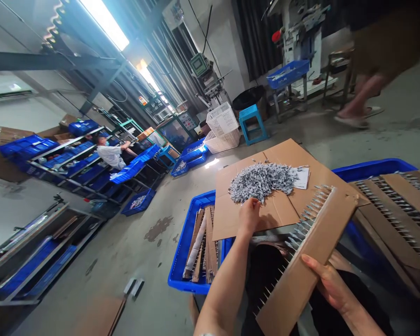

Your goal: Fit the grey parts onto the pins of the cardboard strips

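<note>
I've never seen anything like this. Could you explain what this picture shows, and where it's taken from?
These are a person's two bare hands, not a robot's, seen by a camera worn on that person's head, looking forward and down. The left hand reaches its fingertips to the near edge of a heap of small grey pieces on a flat brown cardboard sheet. Whether it grips one is too small to tell. The right hand holds a long brown cardboard strip with thin spikes along one edge; some spikes carry grey pieces, others look bare. A blue plastic bin of brown cardboard strips stands at the sheet's left.
</note>
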Demonstrator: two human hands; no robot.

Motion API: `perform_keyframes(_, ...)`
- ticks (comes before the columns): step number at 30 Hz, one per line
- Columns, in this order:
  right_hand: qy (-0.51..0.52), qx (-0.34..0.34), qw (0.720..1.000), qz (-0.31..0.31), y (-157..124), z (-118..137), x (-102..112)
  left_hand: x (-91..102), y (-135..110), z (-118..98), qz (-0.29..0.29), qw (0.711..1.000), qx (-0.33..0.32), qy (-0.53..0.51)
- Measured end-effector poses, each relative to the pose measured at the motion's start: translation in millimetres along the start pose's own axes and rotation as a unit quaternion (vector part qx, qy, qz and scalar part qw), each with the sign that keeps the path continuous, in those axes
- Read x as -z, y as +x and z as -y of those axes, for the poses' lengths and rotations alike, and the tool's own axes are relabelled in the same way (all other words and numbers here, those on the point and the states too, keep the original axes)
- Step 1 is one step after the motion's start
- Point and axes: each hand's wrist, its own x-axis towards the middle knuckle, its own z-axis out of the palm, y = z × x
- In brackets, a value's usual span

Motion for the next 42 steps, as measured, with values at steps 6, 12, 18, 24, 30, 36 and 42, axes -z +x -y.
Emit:
perform_keyframes(6,0.002,0.021,0.999,0.046,-1.4,0.7,1.8,-4.6,18.2,0.5,-0.019,0.995,-0.008,0.097)
perform_keyframes(12,-0.023,0.039,0.996,0.08,-6.3,6.1,2.0,4.2,-3.5,13.0,-0.019,0.993,0.002,0.117)
perform_keyframes(18,-0.029,-0.035,0.996,0.083,-5.8,2.7,7.4,9.8,-50.6,8.4,-0.044,0.988,0.036,-0.143)
perform_keyframes(24,-0.042,-0.005,0.993,0.11,-9.5,0.7,15.1,-0.2,-109.0,-7.9,0.074,0.854,0.18,-0.482)
perform_keyframes(30,-0.059,0.011,0.994,0.086,-12.9,2.1,9.9,-8.0,-121.1,-5.1,0.118,0.825,0.204,-0.514)
perform_keyframes(36,-0.062,-0.003,0.997,0.048,-15.6,1.7,1.9,-8.5,-122.2,-6.9,0.13,0.882,0.185,-0.414)
perform_keyframes(42,-0.061,0.0,0.998,-0.009,-10.4,-8.1,2.4,-11.2,-125.5,-7.0,0.188,0.883,0.149,-0.403)
